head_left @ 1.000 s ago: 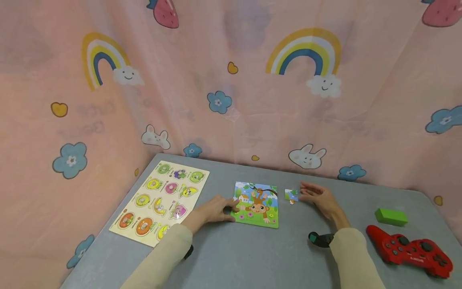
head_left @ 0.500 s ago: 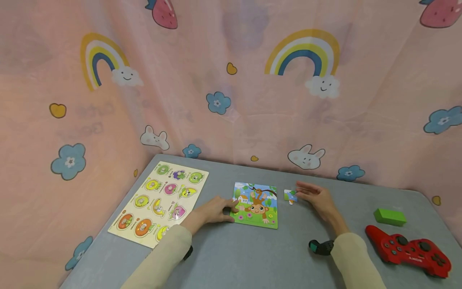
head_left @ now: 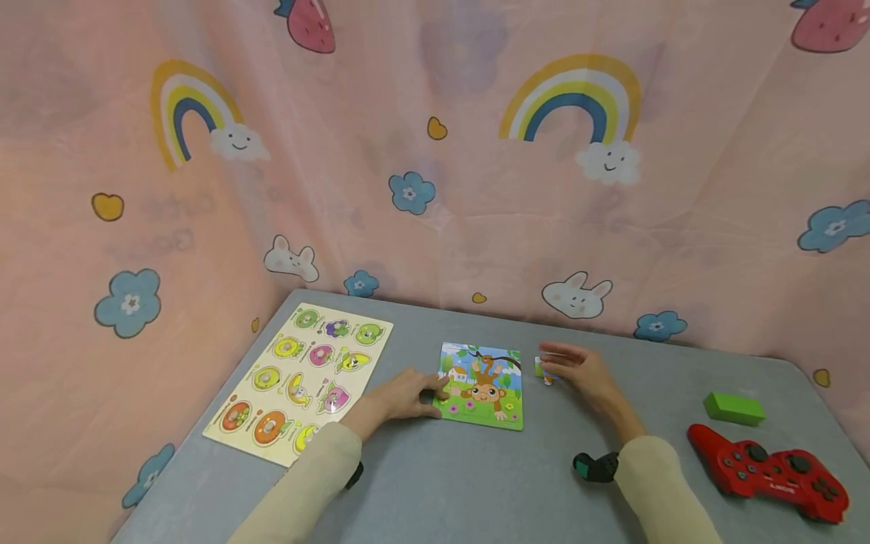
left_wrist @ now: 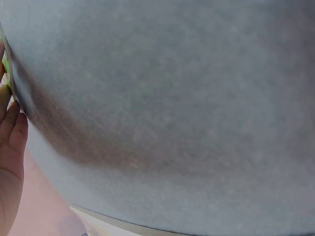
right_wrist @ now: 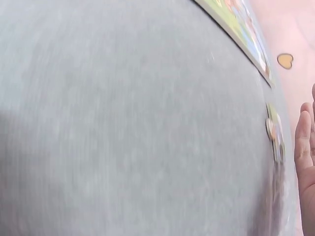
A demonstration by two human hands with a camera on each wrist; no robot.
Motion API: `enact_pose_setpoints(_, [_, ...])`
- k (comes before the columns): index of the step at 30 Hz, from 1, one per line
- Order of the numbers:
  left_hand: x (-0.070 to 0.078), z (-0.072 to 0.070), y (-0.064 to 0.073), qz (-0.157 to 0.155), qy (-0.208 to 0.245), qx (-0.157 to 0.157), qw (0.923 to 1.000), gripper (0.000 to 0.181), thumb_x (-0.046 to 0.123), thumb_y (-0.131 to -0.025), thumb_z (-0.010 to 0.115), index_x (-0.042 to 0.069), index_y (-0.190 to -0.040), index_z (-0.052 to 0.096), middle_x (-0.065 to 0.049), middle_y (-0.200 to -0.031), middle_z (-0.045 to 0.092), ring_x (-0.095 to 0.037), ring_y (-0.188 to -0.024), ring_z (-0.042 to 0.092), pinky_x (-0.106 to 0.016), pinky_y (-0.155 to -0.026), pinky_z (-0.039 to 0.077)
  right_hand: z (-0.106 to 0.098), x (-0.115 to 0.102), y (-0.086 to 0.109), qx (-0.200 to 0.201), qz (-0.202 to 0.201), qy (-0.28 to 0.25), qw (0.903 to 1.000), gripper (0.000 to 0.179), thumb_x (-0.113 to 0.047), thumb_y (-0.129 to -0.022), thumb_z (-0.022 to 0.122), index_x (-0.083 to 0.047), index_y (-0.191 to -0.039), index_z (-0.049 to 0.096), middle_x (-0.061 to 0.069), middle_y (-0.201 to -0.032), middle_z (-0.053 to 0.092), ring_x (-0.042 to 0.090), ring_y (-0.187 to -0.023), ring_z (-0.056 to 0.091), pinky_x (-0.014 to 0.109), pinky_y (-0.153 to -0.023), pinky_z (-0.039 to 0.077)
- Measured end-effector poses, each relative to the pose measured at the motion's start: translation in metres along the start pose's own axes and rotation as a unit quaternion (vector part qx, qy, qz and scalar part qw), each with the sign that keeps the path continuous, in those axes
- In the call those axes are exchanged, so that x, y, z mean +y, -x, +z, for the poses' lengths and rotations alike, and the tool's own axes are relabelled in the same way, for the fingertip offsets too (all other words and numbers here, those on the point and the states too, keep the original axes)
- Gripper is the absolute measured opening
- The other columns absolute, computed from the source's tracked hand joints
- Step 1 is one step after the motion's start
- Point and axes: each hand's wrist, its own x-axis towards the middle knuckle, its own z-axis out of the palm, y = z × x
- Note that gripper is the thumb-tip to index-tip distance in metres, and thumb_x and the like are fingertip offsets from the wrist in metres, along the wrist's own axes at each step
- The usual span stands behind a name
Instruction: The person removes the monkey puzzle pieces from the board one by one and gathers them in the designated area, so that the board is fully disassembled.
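In the head view my left hand [head_left: 402, 394] rests at the left edge of a monkey jigsaw puzzle [head_left: 487, 412], with thumb and forefinger apart at its lower left side. The left wrist view has this hand [left_wrist: 12, 142] at the far left, fingertips at the puzzle's edge. To the puzzle's right lies a loose jigsaw piece [head_left: 547, 381] with a blue and green print, partly hidden by my right hand [head_left: 584, 375]. That hand hovers with extended fingers. In the right wrist view the piece [right_wrist: 277, 132] lies flat on the table beside the outstretched fingers [right_wrist: 304, 132].
A cream fruit peg board [head_left: 282, 363] lies on the left of the grey table [head_left: 476, 483]. Over on the right are a green block [head_left: 735, 409] and a red game controller [head_left: 771, 472]. A pink printed curtain [head_left: 448, 249] hangs behind the table.
My right hand has moved left, from beside the loose jigsaw piece to over it, covering more of it. My left hand has stayed at the puzzle's edge.
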Motion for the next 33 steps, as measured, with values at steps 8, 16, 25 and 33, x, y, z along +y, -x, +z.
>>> enact_pose_setpoints(8, [0.0,0.0,0.001,-0.002,-0.001,0.0,1.0,0.033,0.025,-0.086,0.072,0.011,-0.116,0.07,-0.008,-0.136,0.053,-0.022,-0.13,0.046,-0.037,-0.107,0.037,0.017,-0.001,-0.011,-0.006,-0.003,0.003,1.0,0.049,-0.012,-0.088,0.07,0.003,-0.132,0.054,0.022,-0.131,0.056,0.023,-0.116,0.059,0.014,-0.085,0.047])
enact_pose_setpoints(16, [-0.001,0.001,0.001,-0.002,0.003,0.0,1.0,0.033,0.025,-0.086,0.072,0.011,-0.116,0.07,-0.008,-0.136,0.054,-0.022,-0.13,0.046,-0.037,-0.107,0.037,0.041,-0.008,-0.021,-0.018,0.01,0.017,0.9996,0.048,-0.014,-0.087,0.072,0.0,-0.13,0.057,0.018,-0.13,0.059,0.03,-0.118,0.057,0.037,-0.098,0.045])
enact_pose_setpoints(25, [-0.001,0.001,0.0,-0.006,0.002,-0.002,1.0,0.034,0.026,-0.087,0.072,0.012,-0.118,0.069,-0.008,-0.137,0.053,-0.021,-0.13,0.046,-0.036,-0.106,0.038,0.062,-0.014,-0.032,-0.027,0.019,-0.002,0.9995,0.045,-0.005,-0.085,0.072,0.004,-0.127,0.058,0.021,-0.127,0.06,0.033,-0.115,0.058,0.049,-0.105,0.038])
enact_pose_setpoints(33, [-0.003,0.002,-0.002,-0.003,0.004,-0.001,1.0,0.036,0.025,-0.086,0.072,0.011,-0.119,0.069,-0.007,-0.135,0.055,-0.021,-0.13,0.046,-0.035,-0.107,0.037,0.072,-0.014,-0.038,-0.024,0.004,0.044,0.9987,0.043,-0.003,-0.08,0.077,0.009,-0.119,0.062,0.021,-0.107,0.067,0.016,-0.084,0.063,0.022,-0.074,0.051])
